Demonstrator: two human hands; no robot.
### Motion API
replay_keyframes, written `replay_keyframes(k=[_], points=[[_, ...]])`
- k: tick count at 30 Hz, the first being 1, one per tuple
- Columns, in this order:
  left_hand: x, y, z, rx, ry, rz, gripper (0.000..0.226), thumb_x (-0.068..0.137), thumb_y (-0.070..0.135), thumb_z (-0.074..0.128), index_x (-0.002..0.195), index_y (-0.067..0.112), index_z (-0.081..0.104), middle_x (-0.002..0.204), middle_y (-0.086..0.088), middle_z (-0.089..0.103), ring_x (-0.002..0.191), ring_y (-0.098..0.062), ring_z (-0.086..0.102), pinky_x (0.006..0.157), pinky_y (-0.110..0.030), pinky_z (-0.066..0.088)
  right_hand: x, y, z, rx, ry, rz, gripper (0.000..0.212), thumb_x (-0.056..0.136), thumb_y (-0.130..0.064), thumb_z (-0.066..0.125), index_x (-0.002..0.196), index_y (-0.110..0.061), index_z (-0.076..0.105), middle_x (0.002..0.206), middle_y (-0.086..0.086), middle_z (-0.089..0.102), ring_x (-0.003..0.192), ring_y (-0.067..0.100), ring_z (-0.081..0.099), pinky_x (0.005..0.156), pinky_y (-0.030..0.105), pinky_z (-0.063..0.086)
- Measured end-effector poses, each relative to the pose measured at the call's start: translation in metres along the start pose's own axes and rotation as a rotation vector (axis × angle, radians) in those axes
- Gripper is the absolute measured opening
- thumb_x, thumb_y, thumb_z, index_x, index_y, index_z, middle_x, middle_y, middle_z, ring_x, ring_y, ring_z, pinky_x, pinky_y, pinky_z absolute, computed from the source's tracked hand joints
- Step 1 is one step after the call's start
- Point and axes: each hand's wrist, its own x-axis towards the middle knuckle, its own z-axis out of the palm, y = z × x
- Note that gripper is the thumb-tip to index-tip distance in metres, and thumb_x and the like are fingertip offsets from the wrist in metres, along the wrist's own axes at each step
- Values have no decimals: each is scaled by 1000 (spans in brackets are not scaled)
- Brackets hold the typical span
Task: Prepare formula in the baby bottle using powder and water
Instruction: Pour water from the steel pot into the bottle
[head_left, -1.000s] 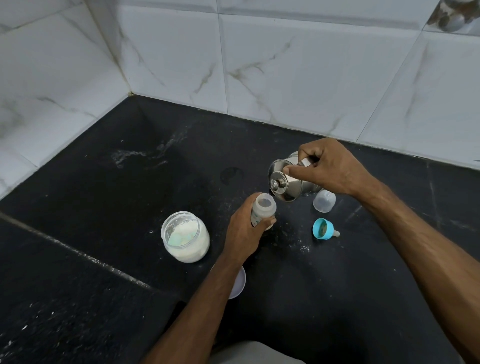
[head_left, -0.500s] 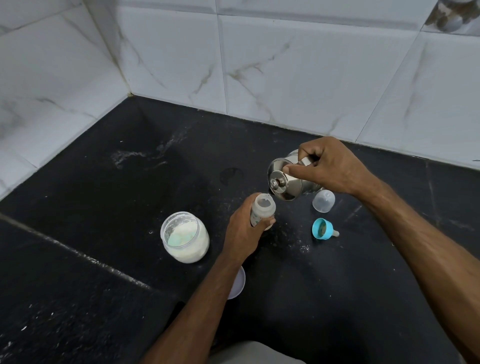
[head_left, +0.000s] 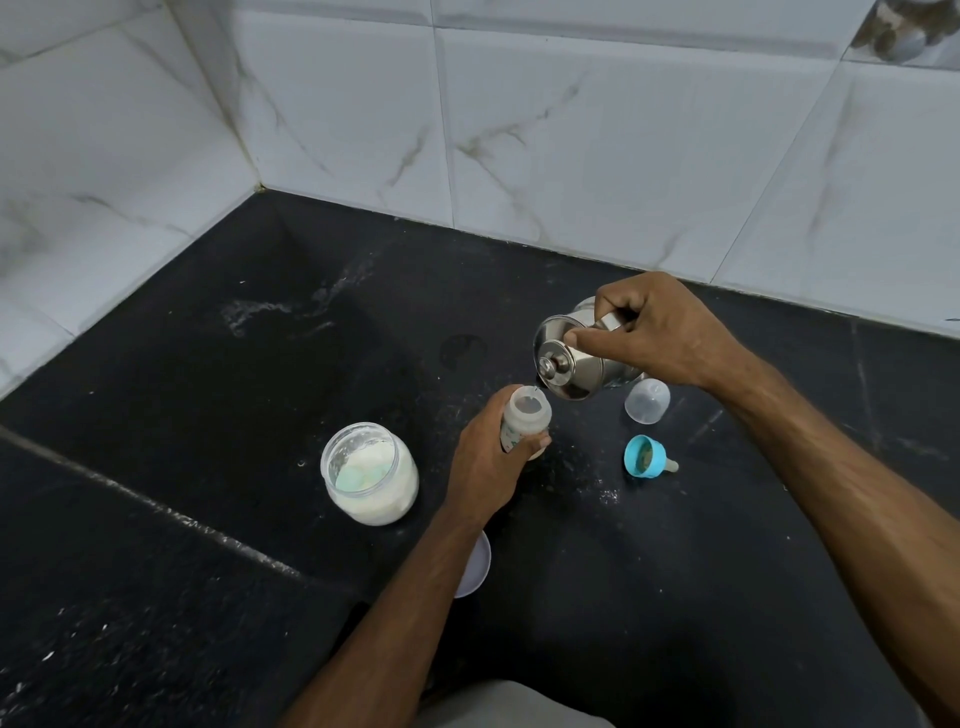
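Now we tilt the steel kettle (head_left: 571, 364) over our held baby bottle (head_left: 524, 418), both grips (head_left: 660, 332) wrapped; the teat ring (head_left: 644, 456) beside it awaits.

A black stone counter (head_left: 218, 374) fills the lower frame, meeting white marble-look tiles along its top edge and at the left. An open jar (head_left: 370, 472) of white powder stands left of centre. A clear cap (head_left: 647, 399) lies right of centre, and just below it a blue ring (head_left: 645, 455) with its teat rests on its side. A pale lid (head_left: 475, 564), partly hidden by a forearm, lies at lower centre. White powder specks dot the counter near the ring, and a pale smear marks its upper left.
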Motion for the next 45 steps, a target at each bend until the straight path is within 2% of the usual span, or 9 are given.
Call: replay_keyframes(k=[7,13,18,22,25,29,37,41,45], points=[[0,1,0,-3,4,4,48,85,19,73,121,36,46,112,34,50,106,23,48,92,-1,35,0,-1,-1,16,-7,-2,43,82,-29,74,53,-21,42,52,-3,44,49,6,36,52,22,34],[0,0,1,5,6,-5,48,85,20,73,122,35,45,112,35,48,104,26,46,91,2,33,0,-1,0,22,-10,5,43,82,-30,75,53,-23,43,52,-2,44,49,8,36,53,24,34],[-1,3,0,11,19,-5,53,85,19,73,113,50,41,110,36,50,104,25,47,88,2,33,-1,0,1,25,-11,4,43,82,-29,75,54,-22,43,52,-1,44,50,8,36,53,25,34],[0,1,1,14,8,-14,50,86,19,72,118,43,42,111,36,47,103,29,44,88,5,31,-1,1,1,20,-13,3,41,82,-29,73,55,-19,45,51,0,44,49,8,36,53,26,34],[0,0,2,15,9,-5,47,86,20,72,120,39,45,111,35,49,105,25,46,89,2,33,-1,1,1,24,-12,0,40,81,-30,73,54,-21,45,54,8,48,51,10,38,54,29,35],[0,0,1,15,8,-9,46,86,20,72,120,36,46,111,34,49,103,27,46,89,3,33,-1,1,2,25,-9,-5,44,82,-26,75,53,-25,42,51,-3,43,49,9,36,53,26,34],[-1,-1,0,11,12,-6,47,85,18,73,121,33,47,112,32,51,104,24,47,90,0,34,-1,2,3,19,-2,-7,46,82,-26,75,53,-25,41,49,-9,40,47,7,35,52,20,32],[-1,1,0,14,8,-6,47,86,18,72,122,33,46,115,24,53,104,27,45,91,1,33,-1,2,2,14,4,-6,47,82,-27,76,52,-26,40,48,-10,39,46,6,35,52,19,31],[-1,3,0,14,6,-11,47,86,16,71,118,37,45,110,33,48,102,29,44,87,4,32,-1,3,3,13,2,-9,46,82,-28,76,52,-25,40,49,-9,40,46,7,35,52,20,31]])
